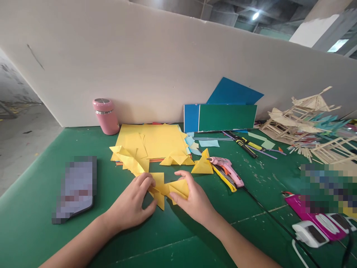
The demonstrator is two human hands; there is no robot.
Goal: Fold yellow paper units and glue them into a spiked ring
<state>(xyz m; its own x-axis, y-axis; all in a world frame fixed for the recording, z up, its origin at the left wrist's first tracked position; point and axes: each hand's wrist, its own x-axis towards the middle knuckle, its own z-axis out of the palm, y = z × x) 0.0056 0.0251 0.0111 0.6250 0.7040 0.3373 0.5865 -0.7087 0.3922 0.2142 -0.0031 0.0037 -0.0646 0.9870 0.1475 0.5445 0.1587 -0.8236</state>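
Observation:
My right hand [195, 197] grips a folded yellow paper piece [178, 188], the thumb in front and the fingers behind. Curled over the left part of the yellow paper [158, 182] is my left hand [136, 201], its fingertips on the folds and its thumb lower down. Between the hands the yellow parts meet or overlap; whether they are joined I cannot tell. More folded yellow paper [126, 160] lies just beyond my left hand. A low folded piece [177, 159] and a pointed one [203, 163] stand behind my right hand.
Yellow sheets [156, 137] lie at the back beside a pink flask [107, 117]. To the right are a pink glue gun [225, 167] with a trailing cord, a yellow-handled tool [225, 180], cutters [245, 147], a stick model [301, 119] and a magenta power strip [315, 216].

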